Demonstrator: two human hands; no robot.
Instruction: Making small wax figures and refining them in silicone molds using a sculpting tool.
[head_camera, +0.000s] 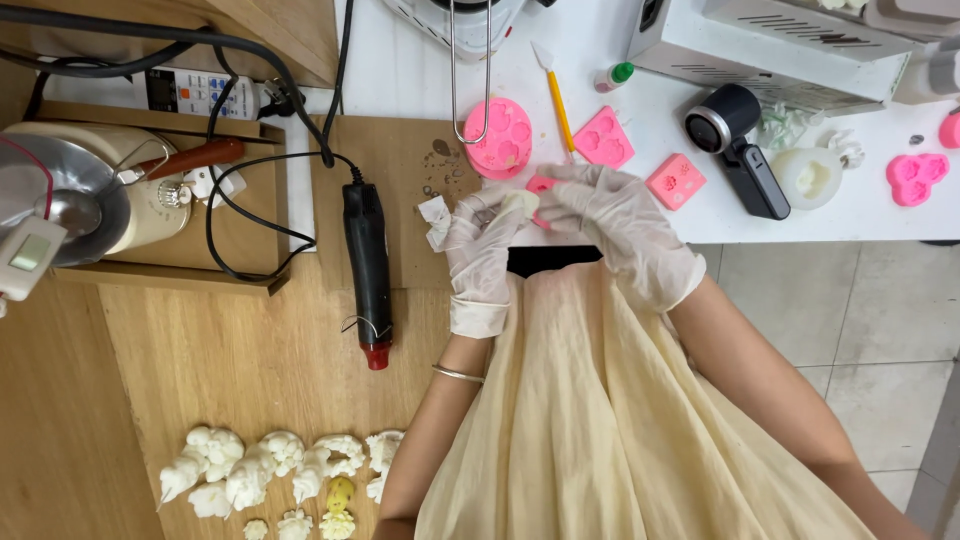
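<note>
Both my hands wear thin white gloves and meet at the table's front edge. My left hand (478, 238) pinches a small cream lump of wax (519, 203) between its fingertips. My right hand (612, 215) is closed over a small pink silicone mould (541, 186), most of which is hidden under the fingers. The lump touches the mould's edge. A crumpled white scrap (435, 221) lies just left of my left hand.
Pink moulds lie near: a round one (499, 136), a flat one (604, 138), a small one (676, 181), more at right (917, 177). A black heat tool (367, 262) lies on the wooden board. White moulded pieces (275, 470) sit bottom left. A metal pot (75, 195) stands at left.
</note>
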